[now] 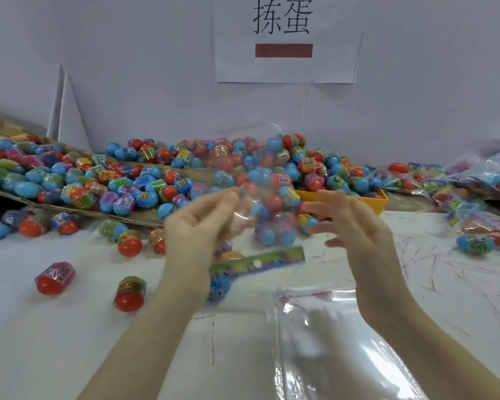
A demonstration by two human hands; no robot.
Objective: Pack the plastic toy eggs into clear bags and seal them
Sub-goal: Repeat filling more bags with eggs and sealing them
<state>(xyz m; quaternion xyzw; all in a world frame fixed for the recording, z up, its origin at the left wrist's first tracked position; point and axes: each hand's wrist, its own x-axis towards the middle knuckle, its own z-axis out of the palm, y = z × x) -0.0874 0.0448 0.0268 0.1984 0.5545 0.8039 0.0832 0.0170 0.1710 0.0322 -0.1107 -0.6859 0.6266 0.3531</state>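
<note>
Both hands up in front of me, a filled clear bag (267, 209) between them, lifted above the table (70, 342) and blurred. Left hand (197, 226): fingers curled in, pinching the film near the bag's upper left edge. Right hand (355, 229): fingers spread and mostly straight, just beside the bag; whether they touch the film I cannot tell.

Bag holds several eggs, blue ones low down. A colourful printed header strip (257, 262) hangs at the near end.

Handling, my guess: film is thin, slick and floppy, so the load will sag and swing. Eggs are hard, light, smooth, likely to roll toward the opening. Best hold is on the film close to the mouth, both corners, eggs settled below.

Loose egg heap (84, 180) lies at the back left on cardboard. Yellow tray (375, 202) sits behind the right hand. Finished bags (479, 180) piled far right. Empty bags (329, 342) stacked flat near my right forearm.
</note>
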